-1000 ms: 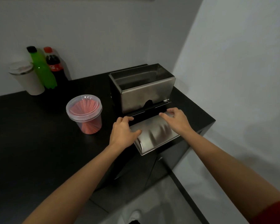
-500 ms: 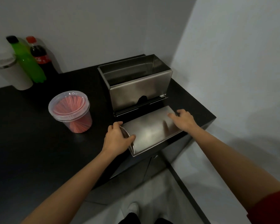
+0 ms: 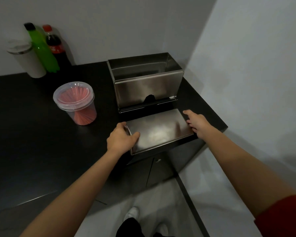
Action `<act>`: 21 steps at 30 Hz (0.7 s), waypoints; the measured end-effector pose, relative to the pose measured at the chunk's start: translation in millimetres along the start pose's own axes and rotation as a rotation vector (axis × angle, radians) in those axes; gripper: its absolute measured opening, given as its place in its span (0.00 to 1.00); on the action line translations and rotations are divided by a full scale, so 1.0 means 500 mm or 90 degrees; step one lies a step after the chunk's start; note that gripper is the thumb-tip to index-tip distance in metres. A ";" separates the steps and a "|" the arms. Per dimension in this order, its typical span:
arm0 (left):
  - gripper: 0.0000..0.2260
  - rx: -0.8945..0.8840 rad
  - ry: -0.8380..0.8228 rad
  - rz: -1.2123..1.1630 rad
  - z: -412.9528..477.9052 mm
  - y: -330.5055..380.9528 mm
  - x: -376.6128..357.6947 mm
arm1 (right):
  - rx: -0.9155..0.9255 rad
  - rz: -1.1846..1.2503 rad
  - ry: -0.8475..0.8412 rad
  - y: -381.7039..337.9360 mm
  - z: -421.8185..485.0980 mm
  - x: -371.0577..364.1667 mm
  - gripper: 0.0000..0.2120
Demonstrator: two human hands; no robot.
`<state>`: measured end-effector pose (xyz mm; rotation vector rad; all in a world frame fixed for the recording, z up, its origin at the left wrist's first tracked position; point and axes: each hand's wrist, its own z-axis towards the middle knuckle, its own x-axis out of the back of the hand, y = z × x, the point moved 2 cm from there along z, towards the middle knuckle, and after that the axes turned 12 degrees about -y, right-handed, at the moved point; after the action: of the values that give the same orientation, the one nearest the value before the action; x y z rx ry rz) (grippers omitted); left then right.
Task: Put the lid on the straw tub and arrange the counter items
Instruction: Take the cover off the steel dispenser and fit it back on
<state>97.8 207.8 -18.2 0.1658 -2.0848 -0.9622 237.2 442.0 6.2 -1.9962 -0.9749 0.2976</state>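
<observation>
A clear plastic straw tub full of red straws stands on the black counter, with its clear lid on top. To its right stands an open steel box. In front of that box a flat steel lid lies near the counter's front edge. My left hand grips the lid's left end, thumb on top. My right hand holds its right end, fingers curled at the edge.
A white tumbler, a green bottle and a cola bottle stand at the back left against the wall. A grey wall closes off the right side. Cabinet doors and the floor lie below the counter edge.
The steel lid has come away from the box front and tipped down flat onto the counter near the front edge, both hands moving with it. The straw tub has not moved.
</observation>
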 end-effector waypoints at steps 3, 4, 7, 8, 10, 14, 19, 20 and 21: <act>0.32 0.013 0.001 -0.001 -0.002 -0.001 -0.004 | -0.012 0.015 -0.013 -0.002 0.005 0.004 0.33; 0.32 0.017 0.003 -0.013 -0.003 -0.001 -0.004 | -0.015 0.019 -0.011 -0.002 0.006 0.004 0.34; 0.31 0.019 0.006 -0.041 -0.004 -0.005 -0.005 | -0.007 0.026 -0.004 -0.001 0.011 0.005 0.33; 0.31 0.018 0.009 -0.044 -0.005 -0.006 -0.006 | -0.004 0.026 -0.003 0.000 0.012 0.005 0.32; 0.30 0.017 0.015 -0.055 -0.006 -0.008 -0.007 | 0.001 0.029 -0.002 0.002 0.014 0.007 0.31; 0.29 0.015 0.016 -0.081 -0.007 -0.005 -0.008 | 0.009 0.036 -0.014 0.003 0.009 0.009 0.31; 0.29 0.002 0.028 -0.101 -0.013 -0.011 -0.011 | 0.044 -0.045 -0.025 0.005 0.010 0.009 0.28; 0.29 -0.001 0.026 -0.108 -0.013 -0.013 -0.011 | 0.055 -0.072 -0.037 0.004 0.007 0.008 0.26; 0.29 -0.002 0.025 -0.117 -0.013 -0.015 -0.011 | 0.066 -0.090 -0.055 0.003 0.005 0.007 0.25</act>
<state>104.7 201.3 -24.2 0.3777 -2.0592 -1.0621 239.3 445.5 4.1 -1.8239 -1.1258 0.3510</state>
